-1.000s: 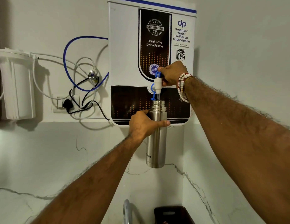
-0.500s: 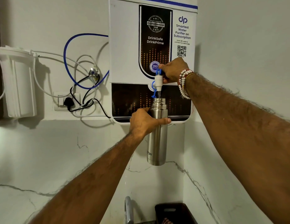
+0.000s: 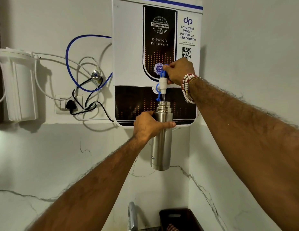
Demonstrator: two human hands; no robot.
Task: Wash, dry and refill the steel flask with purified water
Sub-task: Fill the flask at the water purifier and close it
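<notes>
A white wall-mounted water purifier [image 3: 128, 47] fills the upper middle, set in a corner of marble-veined walls. To its left hangs a white filter housing [image 3: 20, 84], with white and blue tubing looping between them. The steel flask [image 3: 162, 144] is held upright in the air directly under the purifier's tap [image 3: 162, 83]. Its open threaded mouth sits just below the spout, and a thin stream of water runs in. The left grip [image 3: 148, 125] is wrapped around the flask's upper body, thumb across the front. The right grip [image 3: 180, 70], a beaded bracelet [image 3: 187, 87] at its wrist, is curled closed, fingers pinching the tap's small blue lever [image 3: 162, 74].
</notes>
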